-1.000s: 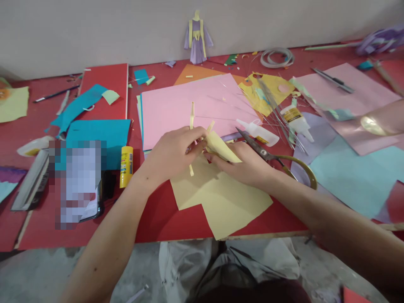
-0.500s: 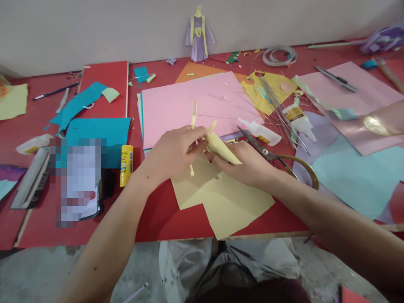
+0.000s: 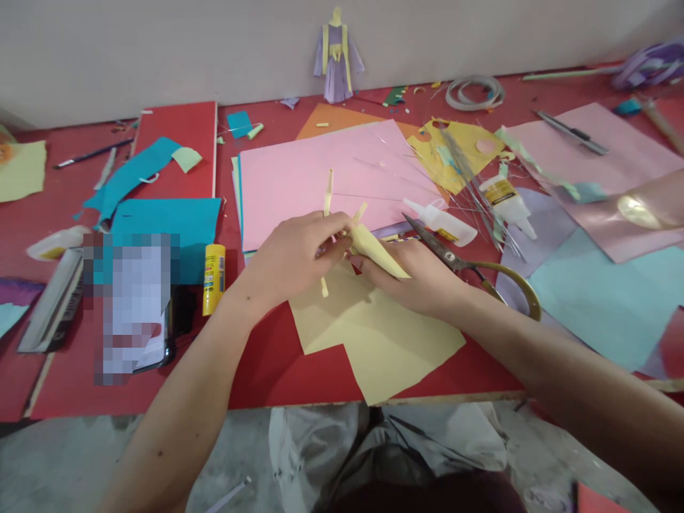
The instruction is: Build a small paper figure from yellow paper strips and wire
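Observation:
My left hand (image 3: 291, 256) and my right hand (image 3: 417, 278) meet over the middle of the red table (image 3: 256, 370). Together they pinch a small folded yellow paper piece (image 3: 377, 253) with thin yellow strips (image 3: 328, 196) sticking up and down from it. Both hands have their fingers closed on it. Below them lies a larger cut yellow sheet (image 3: 374, 335). Scissors (image 3: 464, 267) lie just right of my right hand, blades pointing toward a pink sheet (image 3: 325, 178).
A yellow glue stick (image 3: 214, 278) lies left of my left hand beside teal paper (image 3: 165, 221) and a blurred patch. Glue bottles (image 3: 443, 222), thin wires (image 3: 470, 189), pink, lilac and light blue sheets fill the right. A paper doll (image 3: 336, 60) leans against the wall.
Almost nothing has changed. My hands stay on the yellow piece with only a slight shift of the fingers and of the view.

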Demonstrator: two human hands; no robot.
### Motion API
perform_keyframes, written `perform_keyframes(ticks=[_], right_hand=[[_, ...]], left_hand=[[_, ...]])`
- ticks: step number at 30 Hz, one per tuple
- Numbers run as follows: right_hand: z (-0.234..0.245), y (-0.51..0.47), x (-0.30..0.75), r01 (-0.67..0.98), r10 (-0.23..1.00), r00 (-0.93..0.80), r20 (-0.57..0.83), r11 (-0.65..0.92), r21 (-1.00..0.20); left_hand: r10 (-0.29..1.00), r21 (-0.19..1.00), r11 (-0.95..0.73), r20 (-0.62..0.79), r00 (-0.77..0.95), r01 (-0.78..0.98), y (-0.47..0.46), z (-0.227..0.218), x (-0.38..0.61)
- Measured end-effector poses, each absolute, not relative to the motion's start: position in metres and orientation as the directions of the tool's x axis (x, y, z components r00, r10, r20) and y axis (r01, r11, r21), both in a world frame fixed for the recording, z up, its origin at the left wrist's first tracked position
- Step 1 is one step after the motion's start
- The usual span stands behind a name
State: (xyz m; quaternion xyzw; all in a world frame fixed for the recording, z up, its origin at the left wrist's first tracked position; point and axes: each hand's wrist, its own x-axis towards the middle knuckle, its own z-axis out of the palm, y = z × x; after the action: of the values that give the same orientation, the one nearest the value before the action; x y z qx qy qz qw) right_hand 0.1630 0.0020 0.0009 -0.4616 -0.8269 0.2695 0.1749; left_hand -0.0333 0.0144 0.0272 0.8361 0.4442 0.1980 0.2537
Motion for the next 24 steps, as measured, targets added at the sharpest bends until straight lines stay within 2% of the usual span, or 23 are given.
perform_keyframes(ticks=[12,24], right_hand=[[-0.0018,0.0016,0.1638,0.647,0.852,-0.517,0.088,0.455,-0.612],[0.0015,0.0018,0.1632,0.651,0.855,-0.512,0.077,0.445,-0.615]], left_hand=[[0.845,0.626,-0.469,0.111,0.523,0.624,0.0144,0.0282,-0.0339],[0.841,0.627,-0.485,0.143,0.522,0.610,0.0141,0.0294,-0.0343]])
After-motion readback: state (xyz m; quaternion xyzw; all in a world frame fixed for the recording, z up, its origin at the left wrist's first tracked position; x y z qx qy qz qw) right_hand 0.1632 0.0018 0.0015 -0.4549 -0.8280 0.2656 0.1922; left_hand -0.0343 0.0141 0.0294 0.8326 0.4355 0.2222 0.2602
